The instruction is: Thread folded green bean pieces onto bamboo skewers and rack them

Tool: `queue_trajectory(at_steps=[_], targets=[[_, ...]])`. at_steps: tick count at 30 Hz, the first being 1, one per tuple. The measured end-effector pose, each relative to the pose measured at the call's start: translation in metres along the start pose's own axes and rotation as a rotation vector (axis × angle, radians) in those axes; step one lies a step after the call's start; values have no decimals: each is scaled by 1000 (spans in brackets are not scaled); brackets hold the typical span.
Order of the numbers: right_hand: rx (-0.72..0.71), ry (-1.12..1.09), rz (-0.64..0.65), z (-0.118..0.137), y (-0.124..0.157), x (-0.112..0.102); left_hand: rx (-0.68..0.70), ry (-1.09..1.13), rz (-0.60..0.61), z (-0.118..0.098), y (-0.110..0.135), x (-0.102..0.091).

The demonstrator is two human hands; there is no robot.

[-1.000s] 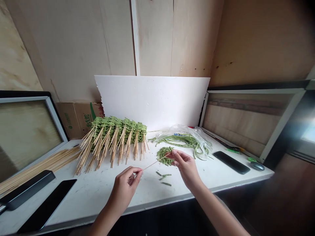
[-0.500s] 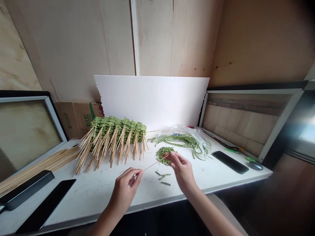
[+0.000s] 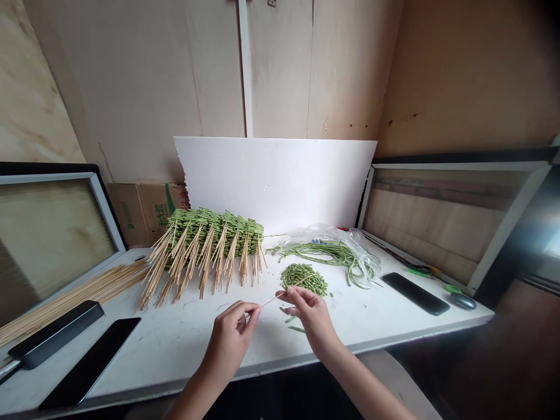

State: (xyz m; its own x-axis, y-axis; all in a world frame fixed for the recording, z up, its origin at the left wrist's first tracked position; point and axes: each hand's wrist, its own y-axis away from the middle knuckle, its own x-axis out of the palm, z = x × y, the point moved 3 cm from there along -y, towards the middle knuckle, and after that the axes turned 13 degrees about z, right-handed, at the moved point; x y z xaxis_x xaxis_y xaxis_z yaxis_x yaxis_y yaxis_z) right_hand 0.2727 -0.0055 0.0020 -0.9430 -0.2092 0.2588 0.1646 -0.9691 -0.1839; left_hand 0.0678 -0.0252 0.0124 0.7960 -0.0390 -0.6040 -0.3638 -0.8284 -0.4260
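Closed in a pinch, my left hand (image 3: 231,335) grips one end of a thin wooden skewer (image 3: 270,301). The skewer slants up and to the right, into the fingers of my right hand (image 3: 311,318), which are closed around it. Its far end pokes out just past those fingers. Whether a bean piece is also between the right fingers, I cannot tell. Behind the right hand lies a heap of cut green bean pieces (image 3: 308,275). A few loose pieces (image 3: 296,329) rest on the table beside that hand, partly covered by it.
Stacked bean skewers (image 3: 214,233) stand at the back left, sticks facing me. Bare skewers (image 3: 83,291), a dark box-shaped device (image 3: 56,335) and a black flat panel (image 3: 91,361) lie left. Long beans (image 3: 324,252) under clear plastic, a phone (image 3: 415,293) and a mouse (image 3: 462,300) lie right.
My right hand has moved left and down along the skewer, closer to my left hand, uncovering more of the bean heap. The whole view has shifted slightly.
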Motion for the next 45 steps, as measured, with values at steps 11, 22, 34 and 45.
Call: queue_trajectory(at_steps=[11,22,34,45], targets=[[-20,20,19,-2,1,2,-8,49,32,0,-2,4],[-5,95,109,-1,-4,-2,-44,85,40,3,-2,7],[-60,916,254,18,-15,-50,-99,114,-30,18,-7,-8],[-23,1254,228,4,-21,-71,-106,41,-19,23,-7,-10]])
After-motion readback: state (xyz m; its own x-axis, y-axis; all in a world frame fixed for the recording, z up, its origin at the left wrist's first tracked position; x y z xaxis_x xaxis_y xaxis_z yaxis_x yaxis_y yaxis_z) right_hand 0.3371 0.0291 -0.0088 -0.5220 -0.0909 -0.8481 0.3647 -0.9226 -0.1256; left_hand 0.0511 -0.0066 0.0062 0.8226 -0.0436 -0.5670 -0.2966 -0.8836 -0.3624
